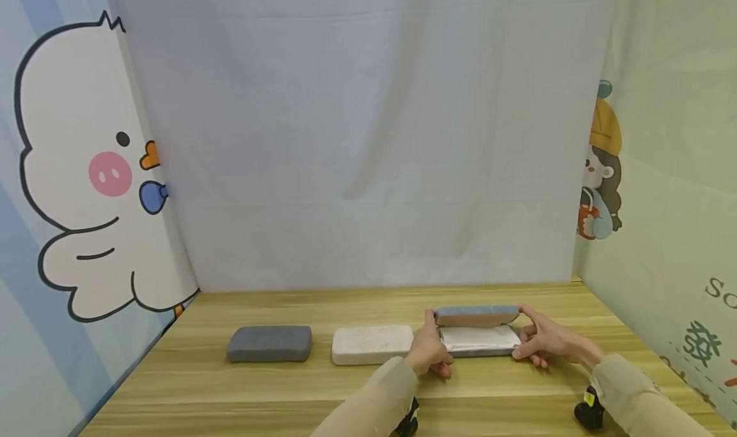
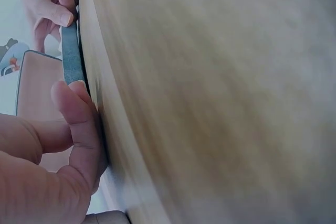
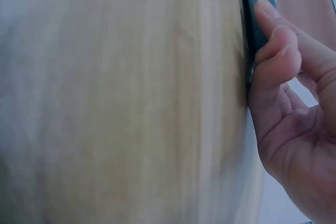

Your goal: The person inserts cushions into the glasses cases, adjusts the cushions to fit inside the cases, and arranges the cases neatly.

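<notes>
A blue glasses case (image 1: 480, 352) lies on the wooden table, its lid (image 1: 476, 313) raised at the back and showing a pinkish lining (image 2: 39, 85). Something white and shiny (image 1: 478, 338) fills its base. At the left end, my left hand (image 1: 427, 347) grips the case, a finger up at the lid and the thumb by the front edge. My right hand (image 1: 547, 342) holds the opposite end likewise, with fingertips on the blue-green rim (image 3: 257, 11) in the right wrist view.
Left of the open case, a white closed case (image 1: 371, 345) lies close to my left hand. Farther left is a dark grey closed case (image 1: 269, 343). A pale curtain (image 1: 368, 136) hangs behind the table (image 1: 276, 398), with printed cloth walls on both sides.
</notes>
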A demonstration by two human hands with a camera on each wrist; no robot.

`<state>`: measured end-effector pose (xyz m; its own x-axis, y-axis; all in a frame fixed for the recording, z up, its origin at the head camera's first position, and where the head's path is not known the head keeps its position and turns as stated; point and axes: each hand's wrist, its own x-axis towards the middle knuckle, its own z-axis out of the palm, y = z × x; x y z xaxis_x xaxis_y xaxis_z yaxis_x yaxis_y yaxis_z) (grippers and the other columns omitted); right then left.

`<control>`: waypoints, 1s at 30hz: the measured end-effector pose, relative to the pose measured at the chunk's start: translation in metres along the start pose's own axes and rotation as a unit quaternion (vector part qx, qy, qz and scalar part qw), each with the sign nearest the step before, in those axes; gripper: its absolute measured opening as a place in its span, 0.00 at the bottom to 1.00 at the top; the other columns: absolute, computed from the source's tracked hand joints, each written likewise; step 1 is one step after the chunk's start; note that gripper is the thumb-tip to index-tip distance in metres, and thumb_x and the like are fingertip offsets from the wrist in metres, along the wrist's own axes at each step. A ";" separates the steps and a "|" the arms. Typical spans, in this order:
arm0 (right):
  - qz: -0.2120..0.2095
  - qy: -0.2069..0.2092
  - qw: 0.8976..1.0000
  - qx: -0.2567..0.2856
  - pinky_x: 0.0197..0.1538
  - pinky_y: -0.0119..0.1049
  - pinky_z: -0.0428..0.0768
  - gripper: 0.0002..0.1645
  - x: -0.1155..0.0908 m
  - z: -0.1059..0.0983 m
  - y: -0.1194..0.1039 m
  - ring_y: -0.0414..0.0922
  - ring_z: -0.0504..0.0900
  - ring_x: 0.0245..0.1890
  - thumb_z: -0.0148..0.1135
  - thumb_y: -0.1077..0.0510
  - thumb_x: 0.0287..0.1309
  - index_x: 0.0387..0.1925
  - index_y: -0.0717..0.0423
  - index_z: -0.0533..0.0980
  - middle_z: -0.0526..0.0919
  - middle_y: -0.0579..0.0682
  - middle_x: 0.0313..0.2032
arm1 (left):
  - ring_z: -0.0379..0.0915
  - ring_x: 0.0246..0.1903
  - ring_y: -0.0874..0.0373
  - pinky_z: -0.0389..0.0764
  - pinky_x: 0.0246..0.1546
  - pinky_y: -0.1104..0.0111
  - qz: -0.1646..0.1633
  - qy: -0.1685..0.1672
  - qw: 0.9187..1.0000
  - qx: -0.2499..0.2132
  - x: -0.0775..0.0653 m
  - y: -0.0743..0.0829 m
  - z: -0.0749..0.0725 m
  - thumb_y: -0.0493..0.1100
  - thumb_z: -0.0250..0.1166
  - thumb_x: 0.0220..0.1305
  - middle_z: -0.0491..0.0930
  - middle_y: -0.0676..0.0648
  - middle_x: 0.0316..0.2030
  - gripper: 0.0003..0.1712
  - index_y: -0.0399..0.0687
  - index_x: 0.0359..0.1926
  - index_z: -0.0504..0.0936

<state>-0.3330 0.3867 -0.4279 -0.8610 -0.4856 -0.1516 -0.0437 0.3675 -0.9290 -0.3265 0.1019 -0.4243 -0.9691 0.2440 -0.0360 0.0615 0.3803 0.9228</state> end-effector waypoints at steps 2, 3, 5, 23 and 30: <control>-0.004 0.001 1.000 0.003 0.18 0.26 0.76 0.65 0.000 0.000 0.001 0.35 0.74 0.16 0.65 0.64 0.57 0.70 0.63 0.22 0.72 0.46 0.25 | 0.76 0.08 0.50 0.79 0.09 0.67 0.000 0.000 1.000 -0.001 0.000 0.000 0.000 0.15 0.67 0.41 0.73 0.17 0.37 0.46 0.45 0.59 0.59; -0.007 0.001 1.000 0.004 0.18 0.26 0.76 0.63 0.001 0.000 0.002 0.35 0.74 0.16 0.66 0.64 0.56 0.69 0.63 0.25 0.72 0.46 0.25 | 0.77 0.09 0.49 0.79 0.09 0.67 0.000 0.000 1.000 0.000 0.000 0.000 0.001 0.15 0.67 0.41 0.72 0.16 0.38 0.46 0.45 0.59 0.59; -0.008 0.002 1.000 0.008 0.18 0.26 0.76 0.58 0.001 0.000 0.003 0.35 0.74 0.16 0.66 0.64 0.56 0.68 0.61 0.30 0.71 0.46 0.25 | 0.78 0.10 0.47 0.79 0.09 0.67 0.000 -0.001 1.000 0.001 0.000 0.000 0.001 0.16 0.67 0.41 0.72 0.16 0.37 0.45 0.46 0.57 0.60; -0.033 0.006 0.996 -0.082 0.18 0.35 0.79 0.40 -0.017 -0.001 -0.019 0.40 0.75 0.17 0.59 0.66 0.60 0.68 0.68 0.50 0.75 0.53 0.27 | 0.79 0.11 0.46 0.78 0.10 0.67 0.038 -0.022 0.999 0.028 -0.004 0.003 -0.003 0.18 0.59 0.47 0.77 0.27 0.25 0.36 0.42 0.57 0.61; -0.070 0.160 0.969 -0.174 0.23 0.42 0.83 0.36 -0.015 0.010 -0.063 0.44 0.78 0.20 0.57 0.57 0.66 0.68 0.71 0.56 0.79 0.60 0.33 | 0.79 0.21 0.46 0.82 0.23 0.62 0.100 -0.031 0.992 0.065 -0.018 0.024 -0.050 0.36 0.58 0.66 0.81 0.36 0.26 0.27 0.37 0.64 0.61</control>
<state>-0.3120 0.3633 -0.3707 -0.9446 -0.3005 0.1321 -0.2926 0.5883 -0.7539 -0.3199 0.0620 -0.3825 -0.9184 0.3787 0.1151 0.2849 0.4305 0.8565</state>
